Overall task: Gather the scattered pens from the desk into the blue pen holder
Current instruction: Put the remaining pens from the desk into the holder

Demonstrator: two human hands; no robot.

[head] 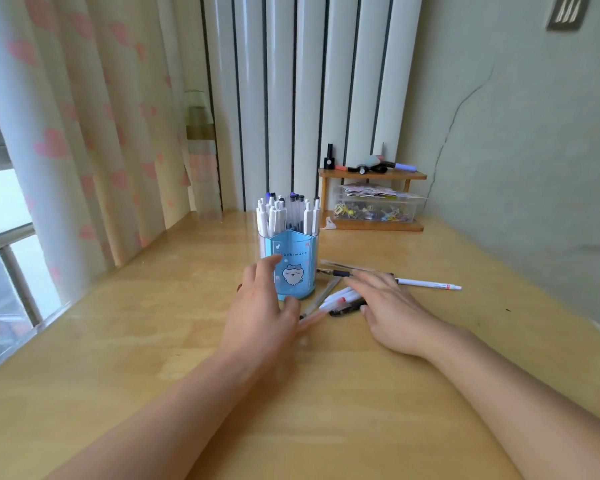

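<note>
On the pale wooden desk (361, 393), just right of centre, stands the blue plastic pen holder with a cartoon cat on its front (293, 268), upright and already crowded with white and clear pens (286, 213) standing in it. The loose pens lie immediately to its right, at its foot: a small heap of white, clear and black pens (329, 301) fanned out, most with their long axes running from near-left to far-right, and one white pen with a red band near its tip (428, 283) lying almost crosswise, pointing right, a little apart from the heap.

The left hand (260, 306) is beside the holder on its left and near side, fingers relaxed and slightly spread, the fingertips close to or brushing the holder's wall; contact cannot be told for sure. It grips nothing. The right hand (387, 303) lies palm down over the heap, fingers straight and together, resting flat on the pens rather than pinching any.

The right hand is plainly the nearer one to the scattered pens, which sit under and beyond its fingers, while the holder lies to its left. Most likely the coming move is to sweep or close the fingers round the heap and lift it leftward. The outlying white pen may need a separate reach.

At the far right a small wooden shelf (373, 174) holds bottles, with a clear box of clips (374, 209) beneath.
</note>
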